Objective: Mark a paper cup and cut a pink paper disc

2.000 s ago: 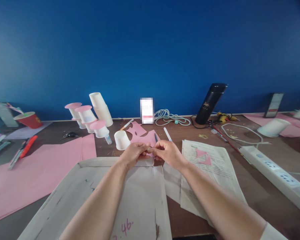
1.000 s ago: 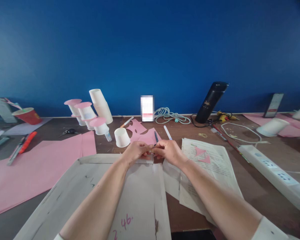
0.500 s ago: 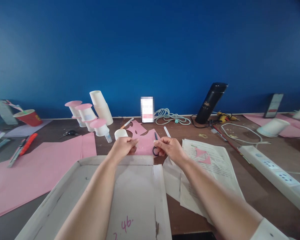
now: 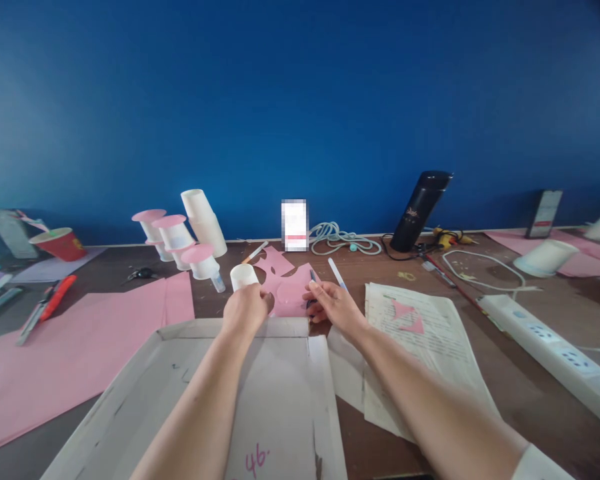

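My left hand (image 4: 247, 310) is closed at the far edge of a shallow white box lid (image 4: 275, 387), right next to a white paper cup (image 4: 243, 275). By its fingertips shows a round pink paper disc (image 4: 291, 293), which seems pinched there; the grip is partly hidden. My right hand (image 4: 336, 308) is loosely curled around small dark-handled scissors (image 4: 313, 275), their blades pointing away; its fingers cover most of the handles. Beneath and behind both hands lies cut pink paper (image 4: 300, 275), with a smaller scrap (image 4: 275, 259) beyond.
Left stand cups topped with pink discs (image 4: 170, 230), stacked white cups (image 4: 203, 223), a utility knife (image 4: 45, 310) and pink sheets (image 4: 80, 353). To the right are a marker (image 4: 337, 273), printed paper (image 4: 430, 360), a black flask (image 4: 423, 210) and a power strip (image 4: 550, 343). A phone (image 4: 295, 223) stands behind.
My left hand has turned into a tighter fist and shifted slightly left, beside the cup. The round disc now shows between my hands. My right fingers have loosened and spread a little around the scissors.
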`<control>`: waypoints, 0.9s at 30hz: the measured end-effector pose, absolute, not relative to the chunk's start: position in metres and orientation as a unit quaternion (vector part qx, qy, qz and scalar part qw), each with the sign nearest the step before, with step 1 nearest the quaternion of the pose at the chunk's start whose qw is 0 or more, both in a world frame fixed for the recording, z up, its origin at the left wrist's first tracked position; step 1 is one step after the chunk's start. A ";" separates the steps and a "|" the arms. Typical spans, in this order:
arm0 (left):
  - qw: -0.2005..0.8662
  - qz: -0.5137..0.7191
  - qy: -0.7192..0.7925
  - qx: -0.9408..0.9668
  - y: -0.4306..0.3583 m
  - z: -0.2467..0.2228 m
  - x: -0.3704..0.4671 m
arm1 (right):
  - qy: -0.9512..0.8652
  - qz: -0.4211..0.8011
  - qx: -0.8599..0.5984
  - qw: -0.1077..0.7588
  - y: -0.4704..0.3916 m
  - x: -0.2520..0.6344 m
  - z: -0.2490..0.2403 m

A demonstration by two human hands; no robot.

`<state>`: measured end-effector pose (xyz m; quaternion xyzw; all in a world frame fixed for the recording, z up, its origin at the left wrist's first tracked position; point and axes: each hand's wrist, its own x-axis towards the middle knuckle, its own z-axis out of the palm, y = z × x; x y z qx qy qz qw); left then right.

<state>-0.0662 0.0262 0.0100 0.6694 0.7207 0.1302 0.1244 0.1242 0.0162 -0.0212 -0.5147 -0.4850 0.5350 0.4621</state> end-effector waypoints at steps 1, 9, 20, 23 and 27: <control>0.102 0.135 0.718 0.676 0.026 0.009 -0.064 | -0.478 0.537 -0.516 0.465 0.017 0.124 -0.021; -0.003 0.140 0.674 0.725 0.034 -0.007 -0.045 | -0.432 0.572 -0.519 0.465 0.012 0.124 -0.007; 0.047 0.130 0.687 0.713 0.041 -0.009 -0.032 | -0.440 0.599 -0.530 0.408 0.007 0.124 -0.005; 0.081 0.133 0.692 0.704 0.043 -0.010 -0.032 | -0.454 0.587 -0.536 0.402 0.007 0.123 -0.007; 0.121 0.139 0.694 0.695 0.045 -0.010 -0.033 | -0.488 0.565 -0.538 0.391 0.006 0.123 -0.008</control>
